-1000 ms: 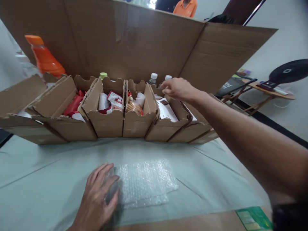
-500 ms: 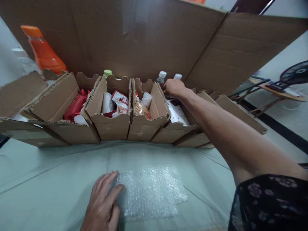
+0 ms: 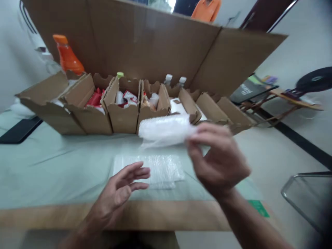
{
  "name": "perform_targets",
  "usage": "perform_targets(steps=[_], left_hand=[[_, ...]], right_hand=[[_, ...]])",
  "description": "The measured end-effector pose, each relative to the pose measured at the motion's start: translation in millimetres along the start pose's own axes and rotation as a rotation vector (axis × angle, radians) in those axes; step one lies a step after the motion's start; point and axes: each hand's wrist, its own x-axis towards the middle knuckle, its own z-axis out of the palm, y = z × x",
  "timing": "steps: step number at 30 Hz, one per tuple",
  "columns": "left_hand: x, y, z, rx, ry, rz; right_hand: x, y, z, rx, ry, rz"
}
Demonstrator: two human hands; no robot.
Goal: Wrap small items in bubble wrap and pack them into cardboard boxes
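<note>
Wrap (image 3: 164,129), bundled, jutted left from our right hand (image 3: 216,155); we pinched its end, probably keeping its length clear. Our empty left hand (image 3: 120,190) hovered, fingers parted, by bubble sheets (image 3: 166,169).

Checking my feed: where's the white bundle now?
In the head view's centre, the right hand holds the white bundle in front of the cardboard bins.

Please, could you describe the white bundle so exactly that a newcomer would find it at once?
Start at the row of open boxes on the far side of the table. Just in front of them, the right hand grips the white bundle at one end. Unlike the bubble wrap lying flat on the table, it is rounded and held up.
</note>
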Motion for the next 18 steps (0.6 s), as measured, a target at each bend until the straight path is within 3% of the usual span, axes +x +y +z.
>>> perform_targets(steps=[2, 5, 7, 10, 15, 18], left_hand=[[-1.8, 1.3, 15.4, -0.282, -0.035, -0.043], [-2.2, -1.0, 19.1, -0.410, 0.215, -0.071], [-5.0, -3.2, 12.9, -0.402, 0.389, -0.113], [-13.3, -6.3, 7.1, -0.314, 0.468, -0.121], [-26.7, -3.6, 17.6, -0.209, 0.385, -0.068], [-35.0, 4.6, 17.9, -0.248, 0.300, -0.085]], right_hand=[[-53.3, -32.7, 13.9, 0.056, -0.093, -0.045], [-112.9, -69.2, 24.7, 0.191, -0.238, -0.011], [-132.3, -82.6, 22.4, 0.276, -0.299, 0.041], [-132.6, -88.5, 11.7, 0.322, -0.282, 0.141], [-109.8, -82.0, 10.3, 0.280, -0.420, 0.277], [-112.3, -75.8, 18.4, 0.371, -0.456, 0.516]])
